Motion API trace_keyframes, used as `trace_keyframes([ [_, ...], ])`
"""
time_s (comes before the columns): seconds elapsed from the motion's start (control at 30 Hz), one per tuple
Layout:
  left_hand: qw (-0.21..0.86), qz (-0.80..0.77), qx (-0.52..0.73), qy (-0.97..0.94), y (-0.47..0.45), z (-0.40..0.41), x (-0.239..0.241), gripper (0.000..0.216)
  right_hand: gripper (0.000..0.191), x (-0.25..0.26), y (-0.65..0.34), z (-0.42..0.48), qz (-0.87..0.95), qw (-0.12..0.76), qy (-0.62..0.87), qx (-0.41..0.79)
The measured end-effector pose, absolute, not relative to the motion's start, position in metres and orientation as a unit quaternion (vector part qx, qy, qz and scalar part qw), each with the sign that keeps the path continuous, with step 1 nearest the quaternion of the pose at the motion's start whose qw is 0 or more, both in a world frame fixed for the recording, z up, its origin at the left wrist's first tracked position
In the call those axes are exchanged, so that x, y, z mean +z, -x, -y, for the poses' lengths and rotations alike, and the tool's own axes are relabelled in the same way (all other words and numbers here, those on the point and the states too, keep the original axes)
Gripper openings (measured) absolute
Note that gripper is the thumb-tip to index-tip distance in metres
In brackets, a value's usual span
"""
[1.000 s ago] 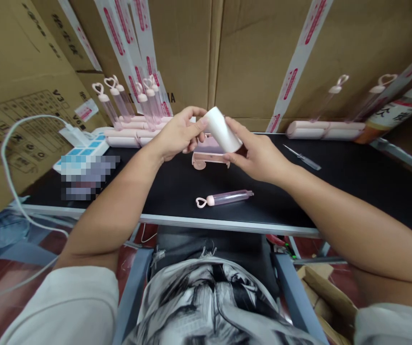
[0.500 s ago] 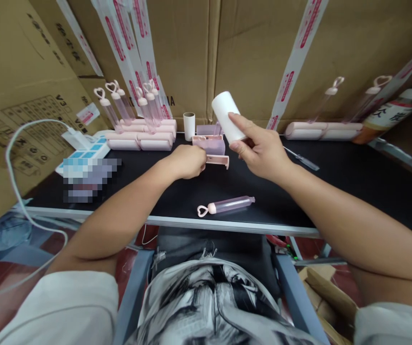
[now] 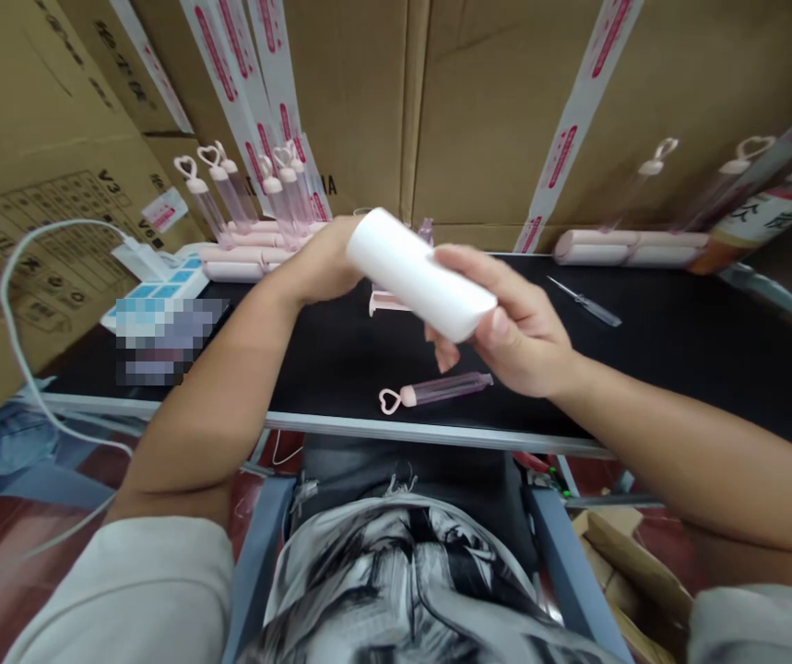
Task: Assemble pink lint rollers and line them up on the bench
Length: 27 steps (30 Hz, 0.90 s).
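My right hand [image 3: 524,327] grips a thick white paper roll [image 3: 423,277], tilted in the air above the table, with the thumb and fingers around its right end. My left hand [image 3: 330,263] reaches toward the back of the table; its fingers are hidden behind the roll, so what they touch does not show. Partly covered by the roll, a pink plastic casing part [image 3: 387,302] lies near my left hand. Nearer the front edge lies a clear pinkish tube handle [image 3: 437,392] with a heart-shaped loop.
Pink roller units with upright heart-topped handles [image 3: 212,184] stand at the back left, others [image 3: 631,249] at the back right beside a bottle [image 3: 762,221]. A screwdriver [image 3: 587,302] lies right of centre. A power strip [image 3: 160,286] with a white cable sits left. Cardboard walls the back.
My right hand has lowered and tipped the white roll toward the left. My left hand has moved back and left, away from the pink casing part. The tube handle stays put.
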State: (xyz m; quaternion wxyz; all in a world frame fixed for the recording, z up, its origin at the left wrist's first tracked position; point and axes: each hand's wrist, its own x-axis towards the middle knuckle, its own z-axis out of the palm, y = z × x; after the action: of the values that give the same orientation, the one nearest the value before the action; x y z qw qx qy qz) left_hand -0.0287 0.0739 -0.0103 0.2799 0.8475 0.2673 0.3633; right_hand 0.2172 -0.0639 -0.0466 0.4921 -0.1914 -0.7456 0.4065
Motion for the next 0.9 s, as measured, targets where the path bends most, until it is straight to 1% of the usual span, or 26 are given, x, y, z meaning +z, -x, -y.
trace_keyframes([
  [0.13, 0.400, -0.324, 0.465, -0.721, 0.024, -0.062, -0.003, 0.032, 0.076, -0.053, -0.224, 0.046, 0.728, 0.544, 0.268, 0.319],
  [0.23, 0.426, -0.333, 0.495, -0.680, 0.020, -0.057, 0.001, 0.030, 0.072, -0.057, -0.223, 0.040, 0.738, 0.554, 0.271, 0.272],
  [0.33, 0.401, -0.344, 0.494, -0.690, 0.017, -0.053, 0.003, 0.027, 0.067, -0.059, -0.222, 0.039, 0.759, 0.546, 0.276, 0.225],
  [0.5, 0.349, -0.360, 0.448, -0.740, 0.011, -0.042, 0.000, 0.033, 0.067, -0.055, -0.222, 0.042, 0.777, 0.522, 0.325, 0.133],
  [0.73, 0.296, -0.341, 0.427, -0.783, 0.006, -0.034, -0.006, 0.042, 0.064, -0.052, -0.224, 0.037, 0.804, 0.501, 0.315, 0.053],
  [0.9, 0.282, -0.342, 0.432, -0.786, 0.002, -0.034, -0.009, 0.049, 0.065, -0.055, -0.226, 0.032, 0.809, 0.489, 0.325, 0.031],
])
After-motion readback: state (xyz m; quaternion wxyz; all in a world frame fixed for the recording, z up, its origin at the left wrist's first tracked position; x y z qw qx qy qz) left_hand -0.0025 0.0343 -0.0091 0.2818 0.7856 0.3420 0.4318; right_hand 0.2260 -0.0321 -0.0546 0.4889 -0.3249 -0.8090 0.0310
